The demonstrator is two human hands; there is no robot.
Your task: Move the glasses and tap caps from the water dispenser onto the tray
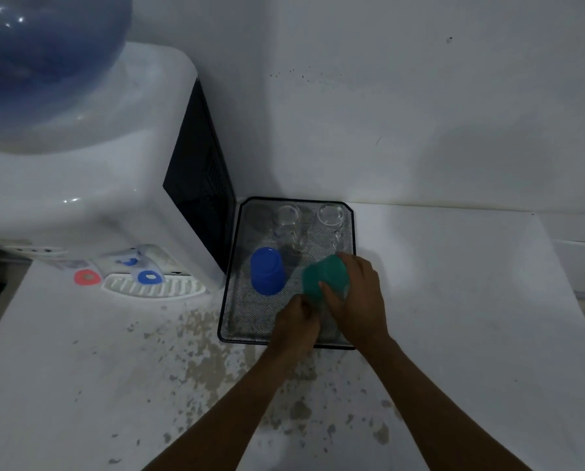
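Right hand point(357, 294) wrapped around a green cup point(321, 277), upside down over the near right of a black mesh tray point(236, 321). Left hand point(296, 322) curled just beside it; whether pinching anything, impossible to tell. Blue cup point(266, 270) and two clear glasses point(286, 222) point(328, 223) upturned on the tray, beside a white water dispenser point(90, 185).
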